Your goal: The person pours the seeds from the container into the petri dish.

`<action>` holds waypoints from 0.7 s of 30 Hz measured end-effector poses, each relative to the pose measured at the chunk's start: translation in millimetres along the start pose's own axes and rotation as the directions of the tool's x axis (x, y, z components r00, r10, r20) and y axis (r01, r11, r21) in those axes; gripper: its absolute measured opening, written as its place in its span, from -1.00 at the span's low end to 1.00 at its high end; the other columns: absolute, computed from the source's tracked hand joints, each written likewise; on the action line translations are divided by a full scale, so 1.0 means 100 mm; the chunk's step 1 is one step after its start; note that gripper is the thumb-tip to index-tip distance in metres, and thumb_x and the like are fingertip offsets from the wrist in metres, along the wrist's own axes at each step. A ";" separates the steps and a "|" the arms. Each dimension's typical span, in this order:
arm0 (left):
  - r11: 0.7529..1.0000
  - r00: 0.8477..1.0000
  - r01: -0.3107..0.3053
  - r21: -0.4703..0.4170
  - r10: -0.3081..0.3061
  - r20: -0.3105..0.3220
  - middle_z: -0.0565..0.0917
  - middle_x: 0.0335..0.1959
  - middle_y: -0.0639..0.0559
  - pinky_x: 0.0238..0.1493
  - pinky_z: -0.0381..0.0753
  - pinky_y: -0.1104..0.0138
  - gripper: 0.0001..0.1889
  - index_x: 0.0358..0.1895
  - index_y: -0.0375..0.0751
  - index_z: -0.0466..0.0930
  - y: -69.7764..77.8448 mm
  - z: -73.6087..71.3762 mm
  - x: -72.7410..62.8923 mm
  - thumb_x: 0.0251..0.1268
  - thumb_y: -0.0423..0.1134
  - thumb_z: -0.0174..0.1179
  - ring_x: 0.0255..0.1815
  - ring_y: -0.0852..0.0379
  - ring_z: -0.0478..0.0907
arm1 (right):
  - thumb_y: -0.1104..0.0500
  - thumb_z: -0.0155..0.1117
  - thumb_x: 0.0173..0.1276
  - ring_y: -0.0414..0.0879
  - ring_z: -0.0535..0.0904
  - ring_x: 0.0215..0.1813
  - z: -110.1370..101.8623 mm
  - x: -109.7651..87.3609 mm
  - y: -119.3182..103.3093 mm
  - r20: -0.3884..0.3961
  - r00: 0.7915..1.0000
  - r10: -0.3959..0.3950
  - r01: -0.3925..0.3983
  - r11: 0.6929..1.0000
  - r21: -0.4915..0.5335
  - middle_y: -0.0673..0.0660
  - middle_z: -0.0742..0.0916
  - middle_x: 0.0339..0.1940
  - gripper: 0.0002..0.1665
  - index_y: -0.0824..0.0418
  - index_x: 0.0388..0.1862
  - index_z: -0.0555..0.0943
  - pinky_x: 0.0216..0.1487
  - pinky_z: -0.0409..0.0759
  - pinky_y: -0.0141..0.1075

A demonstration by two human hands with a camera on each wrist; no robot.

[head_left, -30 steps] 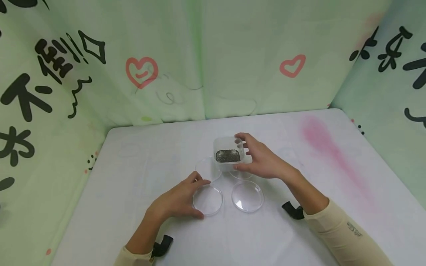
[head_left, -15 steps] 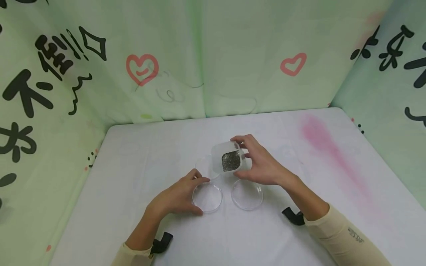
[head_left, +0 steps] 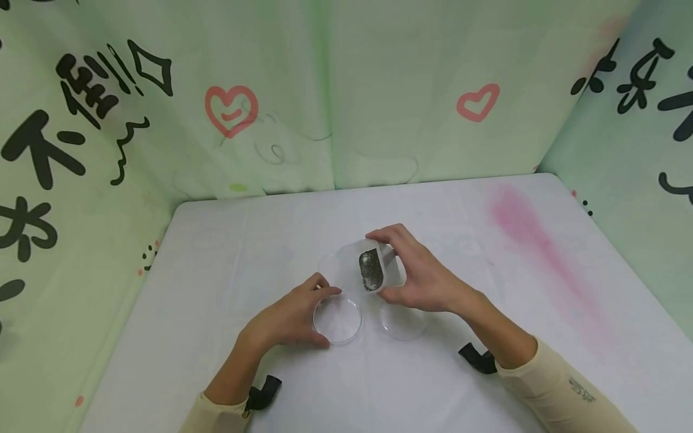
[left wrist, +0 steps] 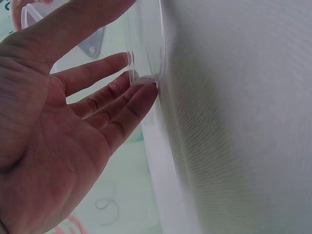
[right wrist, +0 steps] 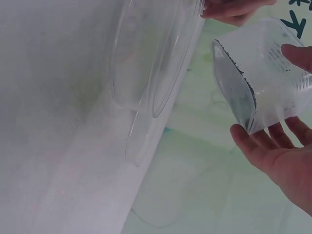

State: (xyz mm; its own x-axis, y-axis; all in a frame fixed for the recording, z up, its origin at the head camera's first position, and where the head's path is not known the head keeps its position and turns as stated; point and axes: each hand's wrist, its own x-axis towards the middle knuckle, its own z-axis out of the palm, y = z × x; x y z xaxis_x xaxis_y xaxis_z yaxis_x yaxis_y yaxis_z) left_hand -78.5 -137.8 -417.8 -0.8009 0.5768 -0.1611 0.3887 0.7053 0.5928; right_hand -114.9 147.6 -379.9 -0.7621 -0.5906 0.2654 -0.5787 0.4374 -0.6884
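My left hand [head_left: 284,319] holds a clear petri dish [head_left: 338,319] by its rim, thumb at the near side and fingers at the far side. In the left wrist view the dish [left wrist: 144,39] stays low, close over the white cloth. My right hand [head_left: 425,273] grips a translucent plastic box [right wrist: 265,73] by its sides, above the dishes and tipped toward the left. Dark, glittering grains [head_left: 370,270] lie against its lower side. Under the right hand sits a second petri dish [head_left: 403,325], partly covered by it in the head view.
Another clear dish [head_left: 329,263] lies behind the held one, partly hidden by the box. A white cloth [head_left: 260,240] covers the table, with a pink stain [head_left: 525,228] at the right. Green curtains [head_left: 379,120] stand around the back and sides.
My right hand has turned the box from nearly facing me to tipped leftward and brought it slightly nearer; the grains have shifted inside. My left hand has stayed on its dish.
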 end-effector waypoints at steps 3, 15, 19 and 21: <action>1.000 1.000 -0.003 0.011 0.003 0.001 0.44 0.14 0.01 0.19 0.60 0.15 -0.11 0.40 -0.19 0.52 0.00 0.00 0.01 -0.13 -0.20 0.71 0.11 0.08 0.53 | 0.32 0.55 0.03 -0.09 0.47 0.38 0.02 -0.02 -0.05 0.006 1.000 -0.008 0.008 1.000 -0.023 0.04 0.47 0.37 0.00 0.08 0.49 0.36 0.33 0.53 -0.01; 1.000 1.000 -0.016 0.010 0.016 -0.003 0.44 0.15 -0.01 0.18 0.61 0.17 -0.13 0.36 -0.21 0.54 -0.01 0.01 0.00 -0.14 -0.21 0.71 0.10 0.07 0.52 | 0.30 0.53 0.02 -0.04 0.44 0.40 0.09 -0.06 -0.16 0.036 0.996 -0.077 0.082 0.984 -0.156 0.01 0.42 0.38 0.02 0.11 0.51 0.36 0.26 0.60 -0.11; 0.999 1.000 -0.029 0.017 0.029 -0.008 0.45 0.14 -0.02 0.16 0.61 0.18 -0.13 0.36 -0.24 0.54 -0.01 0.00 0.00 -0.14 -0.20 0.72 0.09 0.08 0.52 | 0.27 0.56 0.03 -0.02 0.47 0.37 0.11 -0.08 -0.20 0.045 0.995 -0.092 0.099 0.974 -0.202 0.04 0.41 0.39 0.04 0.09 0.52 0.34 0.17 0.65 -0.15; 0.999 0.999 -0.034 0.020 0.034 -0.008 0.46 0.14 -0.01 0.16 0.61 0.19 -0.13 0.36 -0.24 0.54 0.00 0.00 0.00 -0.13 -0.19 0.71 0.09 0.09 0.52 | 0.27 0.58 0.02 -0.01 0.48 0.35 0.13 -0.09 -0.22 0.045 0.993 -0.107 0.115 0.967 -0.226 0.06 0.41 0.40 0.06 0.08 0.52 0.34 0.14 0.66 -0.16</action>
State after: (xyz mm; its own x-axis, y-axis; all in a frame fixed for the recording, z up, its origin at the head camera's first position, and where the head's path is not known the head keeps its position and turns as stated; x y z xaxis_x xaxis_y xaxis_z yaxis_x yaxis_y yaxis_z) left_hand -79.1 -138.0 -417.8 -0.7908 0.5970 -0.1346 0.4245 0.6935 0.5820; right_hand -91.6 134.9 -375.7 -0.6816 -0.6643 0.3069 -0.7129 0.5084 -0.4830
